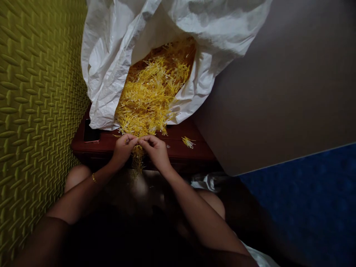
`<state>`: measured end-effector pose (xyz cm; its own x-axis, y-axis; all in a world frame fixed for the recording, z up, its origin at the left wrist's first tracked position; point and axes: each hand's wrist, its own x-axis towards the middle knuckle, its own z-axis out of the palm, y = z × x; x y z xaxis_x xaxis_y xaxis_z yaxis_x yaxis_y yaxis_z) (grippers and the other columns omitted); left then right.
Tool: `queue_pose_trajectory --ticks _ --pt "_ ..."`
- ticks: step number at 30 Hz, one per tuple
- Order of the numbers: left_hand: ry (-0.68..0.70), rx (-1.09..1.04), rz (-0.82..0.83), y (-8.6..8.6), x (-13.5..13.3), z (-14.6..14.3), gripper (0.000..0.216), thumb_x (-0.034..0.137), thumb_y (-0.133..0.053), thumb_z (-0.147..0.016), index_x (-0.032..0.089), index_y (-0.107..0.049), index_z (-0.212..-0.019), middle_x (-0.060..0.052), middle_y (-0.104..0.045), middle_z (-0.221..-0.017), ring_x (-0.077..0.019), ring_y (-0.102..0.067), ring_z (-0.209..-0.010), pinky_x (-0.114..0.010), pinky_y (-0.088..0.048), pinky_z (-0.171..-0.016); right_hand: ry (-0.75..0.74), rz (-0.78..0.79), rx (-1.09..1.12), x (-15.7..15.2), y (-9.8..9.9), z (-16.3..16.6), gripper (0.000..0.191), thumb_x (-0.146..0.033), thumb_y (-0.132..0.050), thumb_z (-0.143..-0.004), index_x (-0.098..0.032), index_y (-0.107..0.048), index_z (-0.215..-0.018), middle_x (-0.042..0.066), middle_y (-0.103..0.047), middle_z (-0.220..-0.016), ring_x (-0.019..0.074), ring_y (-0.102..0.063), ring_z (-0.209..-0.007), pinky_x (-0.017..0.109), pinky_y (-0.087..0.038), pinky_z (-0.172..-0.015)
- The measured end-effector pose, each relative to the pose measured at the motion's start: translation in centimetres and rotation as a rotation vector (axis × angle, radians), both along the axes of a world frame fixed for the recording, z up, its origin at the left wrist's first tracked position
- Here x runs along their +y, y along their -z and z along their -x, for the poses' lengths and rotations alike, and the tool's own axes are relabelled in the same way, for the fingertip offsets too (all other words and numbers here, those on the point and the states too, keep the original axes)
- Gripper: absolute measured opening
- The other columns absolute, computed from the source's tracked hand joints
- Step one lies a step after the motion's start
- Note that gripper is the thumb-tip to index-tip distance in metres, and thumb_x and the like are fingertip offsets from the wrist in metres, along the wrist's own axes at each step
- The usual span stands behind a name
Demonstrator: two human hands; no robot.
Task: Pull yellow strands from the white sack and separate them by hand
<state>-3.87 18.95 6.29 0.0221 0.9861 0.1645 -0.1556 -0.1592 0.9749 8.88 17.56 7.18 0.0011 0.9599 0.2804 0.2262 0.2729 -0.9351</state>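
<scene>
A heap of thin yellow strands with white tips [147, 100] spills from the mouth of a large white sack [111, 85] onto a dark red padded surface [178, 142]. At the heap's near edge, my left hand [122, 150] is closed in a pinch, with a bit of yellow strand showing at its fingers. My right hand [155, 152] pinches too, its fingertips meeting those of the left; what it grips is too small to make out. Below the joined fingertips, more yellow strands hang over the front edge. A small bunch of strands [188, 142] lies apart on the right.
A dark phone [91, 131] lies at the left end of the red surface. On the left rises a yellow wall with a raised pattern [36, 92]. A large grey-brown panel [283, 81] stands at the right, with a blue surface [308, 196] below it.
</scene>
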Motion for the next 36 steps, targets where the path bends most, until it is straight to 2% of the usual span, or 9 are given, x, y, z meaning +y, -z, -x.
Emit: queue_pose_trajectory --ticks 4,8,17,21,23,25,29,34,36 --pt "0.005 -0.063 0.020 0.0 -0.4 -0.3 0.015 0.026 -0.063 -0.068 0.014 -0.054 -0.067 0.004 -0.053 -0.059 -0.0069 -0.046 -0.056 -0.020 -0.037 -0.057 -0.026 0.086 0.208 0.0 -0.1 0.2 0.017 -0.035 -0.066 -0.069 -0.018 -0.063 -0.067 -0.003 -0.057 -0.062 0.0103 -0.046 -0.058 0.024 -0.036 -0.060" --pt "0.107 -0.218 0.141 -0.1 -0.8 -0.7 0.023 0.034 -0.064 -0.068 0.015 -0.051 -0.070 0.005 -0.053 -0.056 -0.0063 -0.046 -0.050 -0.020 -0.036 -0.051 -0.057 0.193 0.454 0.0 -0.4 0.3 0.013 -0.030 -0.068 -0.065 -0.018 -0.062 -0.063 -0.005 -0.055 -0.057 0.0083 -0.043 -0.054 0.023 -0.034 -0.058" --pt "0.279 -0.477 0.259 -0.2 -1.0 -1.4 0.029 0.035 -0.068 -0.069 0.015 -0.047 -0.073 0.003 -0.056 -0.061 -0.0068 -0.050 -0.053 -0.021 -0.041 -0.055 -0.042 0.283 0.626 -0.8 -1.2 0.7 0.016 -0.029 -0.071 -0.061 -0.018 -0.060 -0.059 -0.005 -0.051 -0.053 0.0065 -0.043 -0.051 0.020 -0.034 -0.052" --pt "0.334 -0.591 0.309 -0.4 -0.7 -1.1 0.025 0.032 -0.066 -0.073 0.016 -0.047 -0.071 0.003 -0.052 -0.066 -0.0059 -0.050 -0.058 -0.020 -0.043 -0.058 0.041 0.306 0.716 0.4 -1.5 -1.3 0.020 -0.028 -0.073 -0.053 -0.019 -0.061 -0.066 -0.005 -0.053 -0.056 0.0067 -0.045 -0.050 0.020 -0.035 -0.049" --pt "0.308 -0.601 0.288 -0.6 -0.7 -0.8 0.022 0.030 -0.063 -0.076 0.016 -0.047 -0.072 0.003 -0.051 -0.068 -0.0057 -0.051 -0.062 -0.020 -0.045 -0.063 0.071 0.289 0.625 1.1 -2.1 -3.4 0.022 -0.030 -0.073 -0.053 -0.020 -0.061 -0.068 -0.004 -0.055 -0.058 0.0073 -0.046 -0.050 0.021 -0.037 -0.048" --pt "0.259 -0.571 0.284 -0.8 -0.7 -0.7 0.020 0.029 -0.062 -0.077 0.016 -0.047 -0.073 0.003 -0.051 -0.070 -0.0053 -0.052 -0.065 -0.020 -0.046 -0.066 0.124 0.222 0.414 1.7 -2.8 -5.7 0.020 -0.032 -0.071 -0.057 -0.019 -0.061 -0.069 -0.003 -0.057 -0.060 0.0081 -0.046 -0.050 0.023 -0.037 -0.048" --pt "0.198 -0.464 0.326 -0.9 -0.7 -0.5 0.021 0.031 -0.060 -0.078 0.016 -0.046 -0.073 0.004 -0.049 -0.067 -0.0041 -0.047 -0.057 -0.018 -0.043 -0.058 0.347 0.060 0.088 2.3 -3.5 -10.0 0.018 -0.035 -0.064 -0.064 -0.018 -0.060 -0.068 -0.002 -0.058 -0.058 0.0098 -0.048 -0.050 0.025 -0.039 -0.051" --pt "0.155 -0.441 0.328 -0.9 -0.5 -0.4 0.019 0.030 -0.059 -0.079 0.016 -0.047 -0.073 0.004 -0.050 -0.069 -0.0041 -0.045 -0.055 -0.018 -0.040 -0.053 0.667 0.073 -0.516 3.0 -2.0 -14.3 0.011 -0.023 -0.059 -0.068 -0.016 -0.065 -0.073 0.005 -0.066 -0.071 0.0149 -0.054 -0.061 0.028 -0.040 -0.059" --pt "0.145 -0.452 0.334 -1.1 -0.4 -0.4 0.019 0.030 -0.058 -0.080 0.016 -0.047 -0.072 0.003 -0.050 -0.070 -0.0044 -0.044 -0.055 -0.019 -0.041 -0.053 0.731 0.118 -0.723 3.3 -1.2 -15.5 0.015 -0.019 -0.056 -0.070 -0.016 -0.068 -0.079 0.008 -0.068 -0.079 0.0176 -0.057 -0.068 0.029 -0.039 -0.063"
